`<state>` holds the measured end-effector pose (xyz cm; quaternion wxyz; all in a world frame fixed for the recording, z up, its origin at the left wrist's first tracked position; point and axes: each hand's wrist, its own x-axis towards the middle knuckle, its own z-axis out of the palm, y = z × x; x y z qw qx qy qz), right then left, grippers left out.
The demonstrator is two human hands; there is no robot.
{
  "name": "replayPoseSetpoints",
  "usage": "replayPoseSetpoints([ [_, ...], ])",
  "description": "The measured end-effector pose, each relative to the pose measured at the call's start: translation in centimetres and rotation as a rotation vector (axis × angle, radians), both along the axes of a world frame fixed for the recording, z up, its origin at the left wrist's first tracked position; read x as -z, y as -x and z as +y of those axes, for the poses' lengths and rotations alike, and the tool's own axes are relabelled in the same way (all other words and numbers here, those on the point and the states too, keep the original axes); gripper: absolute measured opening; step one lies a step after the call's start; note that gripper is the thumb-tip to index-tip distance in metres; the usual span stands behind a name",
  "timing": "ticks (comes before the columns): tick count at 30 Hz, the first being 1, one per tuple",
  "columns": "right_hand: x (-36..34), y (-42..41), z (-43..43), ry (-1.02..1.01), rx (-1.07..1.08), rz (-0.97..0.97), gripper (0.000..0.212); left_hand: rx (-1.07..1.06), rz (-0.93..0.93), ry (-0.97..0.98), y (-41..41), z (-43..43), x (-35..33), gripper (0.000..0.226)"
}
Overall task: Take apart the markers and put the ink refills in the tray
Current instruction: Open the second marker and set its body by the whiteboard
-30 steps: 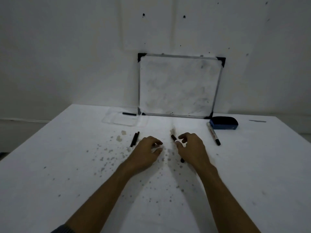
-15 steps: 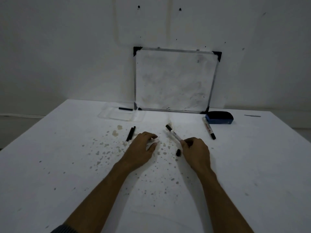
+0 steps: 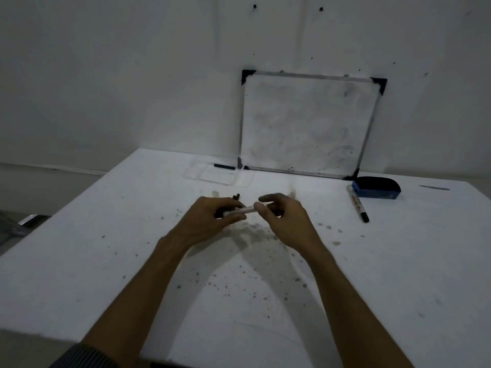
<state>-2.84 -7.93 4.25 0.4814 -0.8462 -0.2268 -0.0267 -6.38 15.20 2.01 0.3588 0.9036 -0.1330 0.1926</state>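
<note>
A white marker (image 3: 245, 210) is held level between both hands above the table's middle. My left hand (image 3: 210, 221) grips its left end, and my right hand (image 3: 284, 221) pinches its right end, which the fingers hide. Two short black pieces (image 3: 236, 197) peek out just behind my left hand. A clear plastic tray (image 3: 202, 175) lies at the back, and a black ink refill (image 3: 224, 166) rests along its far edge. Another white marker with a black cap (image 3: 358, 204) lies to the right.
A small whiteboard (image 3: 305, 123) leans on the wall at the back. A blue eraser (image 3: 376, 187) sits at its right foot, beside the second marker. Ink spots (image 3: 252, 288) stain the white table (image 3: 106, 261).
My right hand lifted the marker off the table and brought it to my left hand, which now grips its other end. The camera view shifted left.
</note>
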Motion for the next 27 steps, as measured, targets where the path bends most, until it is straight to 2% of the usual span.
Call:
replayPoseSetpoints([
  [2,0.0,-0.5,1.2,-0.026,0.04,0.026,0.04,-0.067,0.017,0.117,0.3,1.6,0.0,0.022],
  [5,1.1,-1.9,3.4,0.069,0.085,0.027,0.028,-0.222,0.018,0.376,0.8,3.7,1.0,0.028],
  [8,2.3,-3.6,5.4,0.182,0.094,0.034,0.026,-0.282,0.045,0.471,0.3,4.8,2.0,0.028],
  [11,3.0,-5.9,6.6,0.248,0.089,0.001,0.034,-0.26,0.095,0.431,-0.2,4.8,2.3,0.026],
  [14,3.3,-8.2,7.4,0.436,-0.007,-0.062,0.049,-0.259,0.103,0.321,-0.4,4.9,2.8,0.028],
  [18,3.0,-10.3,7.6,0.584,-0.086,-0.089,0.031,-0.272,0.109,0.316,-0.7,5.1,2.9,0.03],
  [27,1.2,-9.8,4.3,0.562,-0.198,-0.106,0.017,-0.3,0.137,0.364,-0.8,4.9,2.9,0.025],
])
